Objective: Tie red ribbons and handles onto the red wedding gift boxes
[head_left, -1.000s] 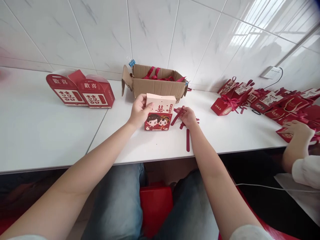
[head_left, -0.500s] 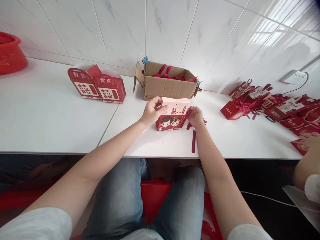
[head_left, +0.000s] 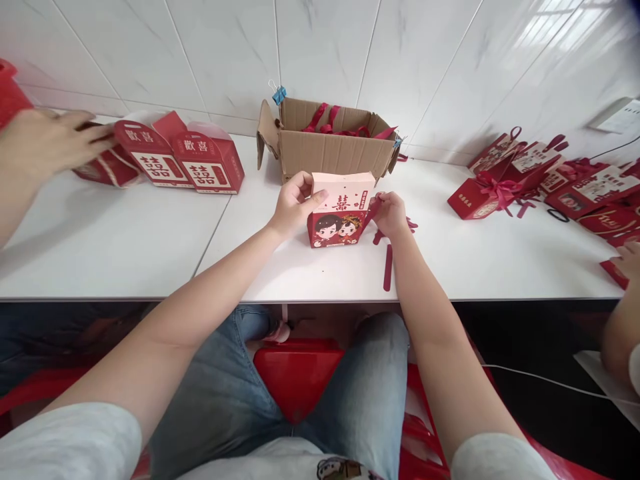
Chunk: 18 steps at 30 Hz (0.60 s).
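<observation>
In front of me a pink and red gift box (head_left: pixel 337 217) with two cartoon figures stands on the white table. My left hand (head_left: pixel 299 205) pinches its upper left edge, thumb on the front. At the box's right side my right hand (head_left: pixel 389 212) is closed on a dark red ribbon, of which only a short piece shows by the fingers. Under and beside that hand lie more ribbon scraps (head_left: pixel 411 225). One flat red strip (head_left: pixel 387 268) lies closer to the table edge.
Behind the box stands a cardboard box (head_left: pixel 335 150) of red ribbon. Two red boxes (head_left: pixel 210 167) stand to the left, where another person's hand (head_left: pixel 55 143) is over a red box (head_left: pixel 107 167). Finished-looking ribboned boxes (head_left: pixel 483 197) crowd the right, near another hand (head_left: pixel 629 260).
Another person's hand has come in from the left with a red box beside the two red ones. My hands stay at the gift box; the view has shifted slightly.
</observation>
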Each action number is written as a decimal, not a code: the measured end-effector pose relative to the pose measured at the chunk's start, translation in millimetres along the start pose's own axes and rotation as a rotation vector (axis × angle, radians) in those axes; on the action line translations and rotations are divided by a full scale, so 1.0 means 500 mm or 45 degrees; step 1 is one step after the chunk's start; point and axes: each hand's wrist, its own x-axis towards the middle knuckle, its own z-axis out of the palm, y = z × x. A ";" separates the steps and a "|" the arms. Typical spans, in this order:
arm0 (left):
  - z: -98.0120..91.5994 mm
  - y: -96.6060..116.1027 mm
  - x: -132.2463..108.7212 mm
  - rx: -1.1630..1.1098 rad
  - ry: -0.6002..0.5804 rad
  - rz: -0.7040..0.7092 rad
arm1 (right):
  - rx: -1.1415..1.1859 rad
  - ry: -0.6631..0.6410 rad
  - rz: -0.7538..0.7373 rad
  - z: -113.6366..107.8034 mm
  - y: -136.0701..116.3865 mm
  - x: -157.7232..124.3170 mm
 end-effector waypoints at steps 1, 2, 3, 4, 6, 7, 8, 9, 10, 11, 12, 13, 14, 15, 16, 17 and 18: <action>-0.001 -0.001 0.000 0.000 -0.014 0.002 | -0.007 0.018 0.007 0.000 0.000 0.002; -0.002 -0.002 0.001 0.001 -0.023 0.004 | -0.019 0.039 0.019 0.000 0.001 0.003; -0.002 -0.003 0.001 0.000 -0.029 0.005 | -0.034 0.057 0.033 0.000 0.001 0.003; -0.002 -0.004 0.001 -0.002 -0.031 0.004 | -0.045 0.070 0.044 -0.001 0.001 0.002; -0.001 -0.006 0.001 -0.011 -0.028 -0.001 | -0.046 0.081 0.055 0.000 0.000 -0.001; -0.001 -0.007 0.001 -0.015 -0.024 0.001 | -0.040 0.085 0.052 0.000 0.000 -0.003; 0.000 -0.007 0.000 -0.020 -0.022 0.005 | -0.034 0.089 0.045 0.000 -0.002 -0.005; 0.001 -0.007 0.000 -0.021 -0.025 0.010 | -0.032 0.092 0.038 0.001 -0.003 -0.008; 0.001 -0.007 0.000 -0.020 -0.031 0.015 | -0.035 0.095 0.031 0.001 -0.004 -0.010; 0.001 -0.007 -0.001 -0.014 -0.037 0.022 | -0.040 0.094 0.023 0.002 -0.004 -0.012; 0.001 -0.007 -0.001 -0.003 -0.039 0.032 | -0.046 0.087 0.013 0.003 -0.004 -0.014; 0.000 -0.008 -0.002 0.012 -0.037 0.043 | -0.052 0.073 0.002 0.004 -0.003 -0.015; 0.000 -0.009 -0.004 0.031 -0.029 0.058 | -0.058 0.057 -0.010 0.006 0.000 -0.017; -0.001 -0.011 -0.005 0.052 -0.019 0.076 | -0.062 0.039 -0.022 0.008 0.003 -0.018; -0.001 -0.012 -0.007 0.075 -0.010 0.095 | -0.065 0.021 -0.035 0.010 0.008 -0.020; -0.001 -0.013 -0.009 0.098 -0.009 0.108 | -0.067 0.005 -0.044 0.014 0.014 -0.021; -0.001 -0.014 -0.012 0.119 -0.011 0.115 | -0.069 -0.006 -0.053 0.019 0.021 -0.023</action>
